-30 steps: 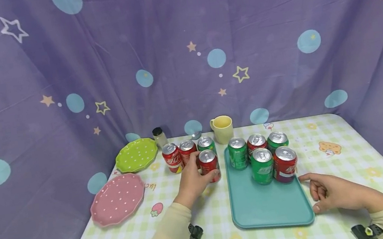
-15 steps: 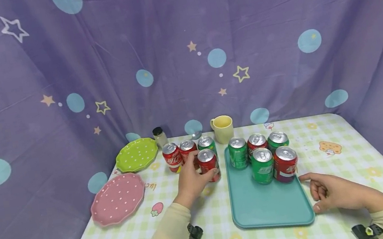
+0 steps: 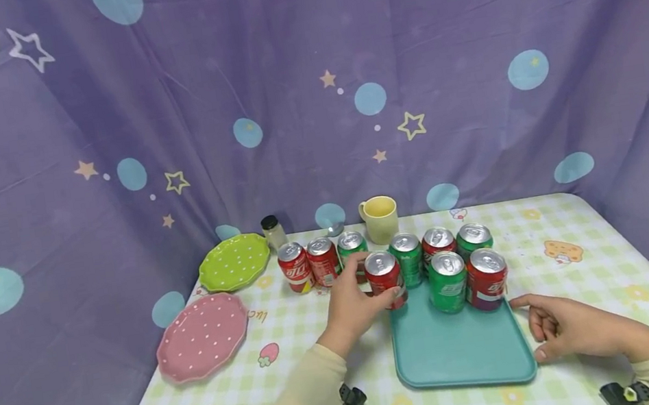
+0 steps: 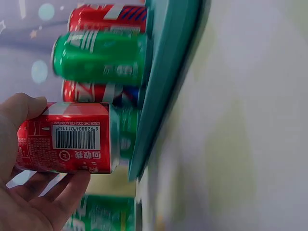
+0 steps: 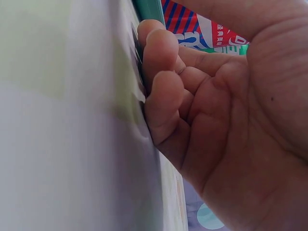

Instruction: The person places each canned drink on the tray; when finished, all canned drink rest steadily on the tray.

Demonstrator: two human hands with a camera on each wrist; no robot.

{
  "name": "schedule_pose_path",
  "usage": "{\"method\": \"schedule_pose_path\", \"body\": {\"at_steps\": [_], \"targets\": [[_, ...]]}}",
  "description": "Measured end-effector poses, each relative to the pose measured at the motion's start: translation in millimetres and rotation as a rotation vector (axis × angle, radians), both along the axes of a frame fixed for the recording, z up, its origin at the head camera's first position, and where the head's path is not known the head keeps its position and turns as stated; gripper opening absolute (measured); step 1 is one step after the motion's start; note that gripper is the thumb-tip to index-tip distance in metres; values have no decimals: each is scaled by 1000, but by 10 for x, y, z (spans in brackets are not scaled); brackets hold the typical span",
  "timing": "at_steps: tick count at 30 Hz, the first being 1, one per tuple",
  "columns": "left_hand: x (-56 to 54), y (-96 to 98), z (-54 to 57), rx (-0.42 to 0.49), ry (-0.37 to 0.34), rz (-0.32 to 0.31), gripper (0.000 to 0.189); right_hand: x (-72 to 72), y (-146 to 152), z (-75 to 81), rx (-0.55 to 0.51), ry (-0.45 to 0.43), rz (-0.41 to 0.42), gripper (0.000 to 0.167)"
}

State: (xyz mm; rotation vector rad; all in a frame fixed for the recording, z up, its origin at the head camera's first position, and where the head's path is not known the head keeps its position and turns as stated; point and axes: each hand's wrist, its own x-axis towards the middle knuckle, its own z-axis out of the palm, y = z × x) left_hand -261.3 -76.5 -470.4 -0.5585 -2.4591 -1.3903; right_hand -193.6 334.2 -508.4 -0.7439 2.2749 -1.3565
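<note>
A red Coca-Cola can [image 3: 385,282], its barcode facing the left wrist camera, is gripped upright by my left hand [image 3: 351,306], thumb on one side and fingers on the other. In the head view it overlaps the left edge of the teal tray [image 3: 463,349]; the left wrist view shows its base close above the tray rim. On the tray's back half stand several cans, among them a green can [image 3: 448,283] and a red can [image 3: 486,280]. My right hand [image 3: 572,327] rests at the tray's right edge, index fingertip at the rim, other fingers loosely bent and holding nothing.
Left of the tray stand two red cans [image 3: 295,269] and a green can [image 3: 352,245]. Behind them are a yellow mug [image 3: 381,221], a spoon [image 3: 336,228] and a black-capped jar [image 3: 273,232]. A green plate [image 3: 235,262] and pink plate [image 3: 203,337] lie at the left.
My left hand has carried the red can rightward from beside the tray to over its left edge. The right hand stays at the tray's right side.
</note>
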Motion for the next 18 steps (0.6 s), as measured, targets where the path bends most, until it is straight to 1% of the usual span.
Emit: {"method": "schedule_pose_path", "body": {"at_steps": [6, 9, 12, 18], "targets": [[33, 241, -73, -7, -77, -38, 71, 12, 17, 3, -8, 5, 12, 84], [46, 315, -93, -23, -109, -35, 72, 13, 19, 4, -7, 6, 12, 84], [46, 366, -97, -41, -115, -27, 72, 5, 14, 10, -7, 5, 10, 84], [44, 426, -106, -86, -96, -3, 74, -12, 19, -13, -8, 1, 7, 85]]}}
